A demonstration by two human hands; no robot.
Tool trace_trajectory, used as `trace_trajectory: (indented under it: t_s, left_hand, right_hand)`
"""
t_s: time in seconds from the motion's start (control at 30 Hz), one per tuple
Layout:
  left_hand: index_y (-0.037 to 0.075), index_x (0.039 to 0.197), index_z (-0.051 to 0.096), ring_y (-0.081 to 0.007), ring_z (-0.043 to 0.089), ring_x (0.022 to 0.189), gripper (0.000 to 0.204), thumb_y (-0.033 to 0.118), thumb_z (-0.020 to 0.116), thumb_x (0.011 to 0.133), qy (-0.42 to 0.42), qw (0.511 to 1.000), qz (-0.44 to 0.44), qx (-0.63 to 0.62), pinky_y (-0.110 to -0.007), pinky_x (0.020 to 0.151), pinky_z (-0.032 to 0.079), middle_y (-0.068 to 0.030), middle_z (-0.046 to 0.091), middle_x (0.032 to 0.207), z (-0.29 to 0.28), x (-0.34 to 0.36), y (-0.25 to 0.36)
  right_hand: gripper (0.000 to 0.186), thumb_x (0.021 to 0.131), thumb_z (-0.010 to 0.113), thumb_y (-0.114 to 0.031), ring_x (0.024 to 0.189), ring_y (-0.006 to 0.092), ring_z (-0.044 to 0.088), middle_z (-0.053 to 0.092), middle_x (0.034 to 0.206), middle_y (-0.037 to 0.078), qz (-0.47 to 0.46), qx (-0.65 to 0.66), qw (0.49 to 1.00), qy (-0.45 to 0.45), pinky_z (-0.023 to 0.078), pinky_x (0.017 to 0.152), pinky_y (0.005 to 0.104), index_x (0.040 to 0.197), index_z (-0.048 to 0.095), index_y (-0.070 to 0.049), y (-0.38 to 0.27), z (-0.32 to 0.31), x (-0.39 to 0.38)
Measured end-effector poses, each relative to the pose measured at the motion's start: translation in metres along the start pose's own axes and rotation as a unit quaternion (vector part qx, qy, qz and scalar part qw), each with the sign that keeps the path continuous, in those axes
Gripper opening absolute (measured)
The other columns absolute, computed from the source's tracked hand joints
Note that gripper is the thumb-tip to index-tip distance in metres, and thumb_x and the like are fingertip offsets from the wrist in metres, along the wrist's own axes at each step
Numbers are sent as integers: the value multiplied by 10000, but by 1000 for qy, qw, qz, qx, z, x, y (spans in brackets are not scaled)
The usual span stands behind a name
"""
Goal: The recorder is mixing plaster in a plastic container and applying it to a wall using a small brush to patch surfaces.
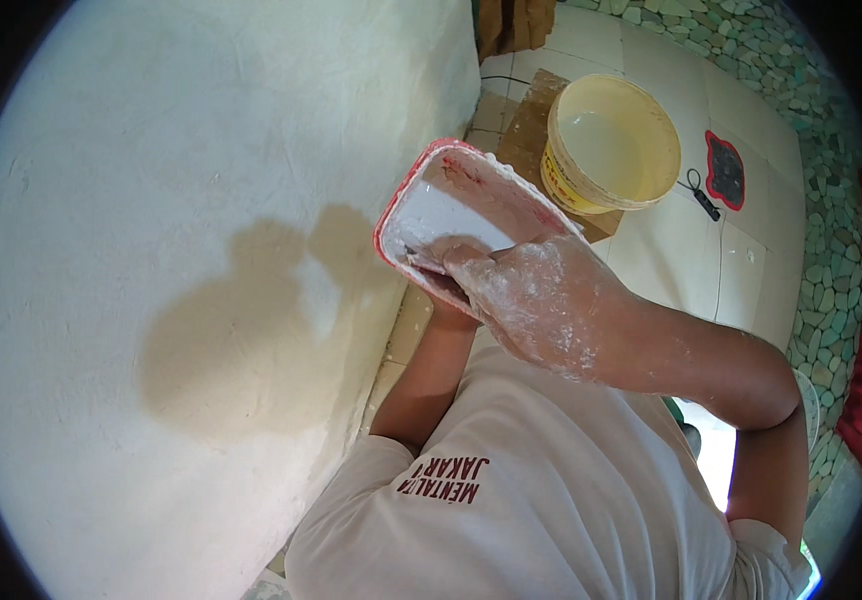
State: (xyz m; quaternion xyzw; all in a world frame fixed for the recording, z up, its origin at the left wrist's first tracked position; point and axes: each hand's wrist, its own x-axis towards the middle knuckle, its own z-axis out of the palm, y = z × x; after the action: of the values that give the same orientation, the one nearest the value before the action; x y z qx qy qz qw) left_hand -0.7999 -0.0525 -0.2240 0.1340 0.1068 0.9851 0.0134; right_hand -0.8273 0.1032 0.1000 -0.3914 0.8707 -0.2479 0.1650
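Observation:
A red rectangular tub [387, 215] is tilted in front of me, coated inside with wet white paste [456, 215] that looks like plaster or filler. From below, my left hand [454, 312] holds the tub; most of its fingers are hidden behind it. My right hand [549, 305], dusted with white, reaches over the near rim with its fingers closed and down in the paste. A thin dark edge shows by its fingertips, but what they grip is hidden.
A pale wall [181, 150] rises close on my left, carrying my shadow. Beyond the tub a yellow bucket [616, 140] stands on brown cardboard [526, 125]. A black, red-edged mat [725, 172] and a dark corded object [703, 198] lie on the tiles. Green pebble flooring [821, 310] borders the right.

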Motion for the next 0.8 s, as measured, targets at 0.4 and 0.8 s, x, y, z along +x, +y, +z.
trace_trajectory:
  t_s: [0.4, 0.8]
  left_hand:
    - [124, 1414, 393, -321, 473, 1268, 843, 743, 427, 842, 3, 998, 56, 40, -511, 1058, 395, -137, 467, 1399, -7, -18, -16]
    - [140, 1392, 422, -289, 524, 1218, 698, 646, 337, 919, 219, 954, 156, 136, -491, 1037, 419, -118, 516, 1351, 160, 5, -62]
  right_hand:
    - [109, 849, 588, -96, 612, 329, 635, 586, 628, 142, -111, 51, 992, 9, 496, 542, 426, 931, 545, -38, 13, -25, -24]
    - [102, 855, 571, -79, 629, 371, 629, 586, 641, 191, -90, -26, 995, 43, 495, 546, 431, 917, 530, -9, 44, -22, -61]
